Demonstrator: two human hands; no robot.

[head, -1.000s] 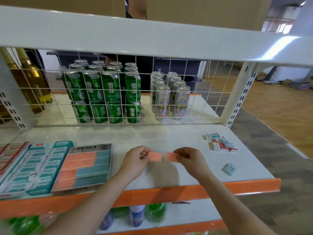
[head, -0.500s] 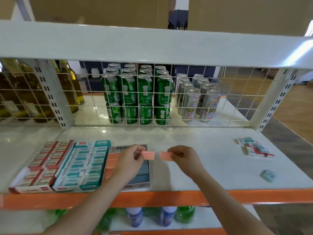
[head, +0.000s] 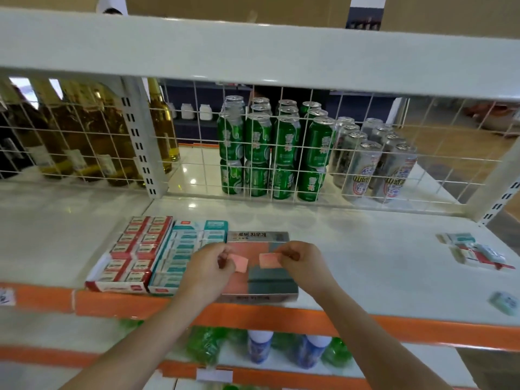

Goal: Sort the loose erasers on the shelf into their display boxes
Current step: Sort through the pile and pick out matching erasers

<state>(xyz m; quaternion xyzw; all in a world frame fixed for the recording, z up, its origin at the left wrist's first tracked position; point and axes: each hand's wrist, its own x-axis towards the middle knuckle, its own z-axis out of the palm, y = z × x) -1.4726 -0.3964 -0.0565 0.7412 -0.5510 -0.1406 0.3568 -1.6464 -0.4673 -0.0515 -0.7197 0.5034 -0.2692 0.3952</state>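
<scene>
My left hand pinches a pink eraser and my right hand pinches a second pink eraser. Both hover just above the pink-and-grey display box near the shelf's front edge. To its left stand a teal-and-white eraser box and a red-and-white eraser box. A small pile of loose erasers lies at the right end of the shelf. One single pale green eraser lies by the front right edge.
A wire grid backs the white shelf, with green cans, silver cans and bottles behind it. An upper shelf board hangs overhead. The orange front rail sits above bottles on a lower shelf.
Both hands have carried the two pink erasers leftwards along the shelf, from bare shelf to above the pink-and-grey box. The view has followed to the left.
</scene>
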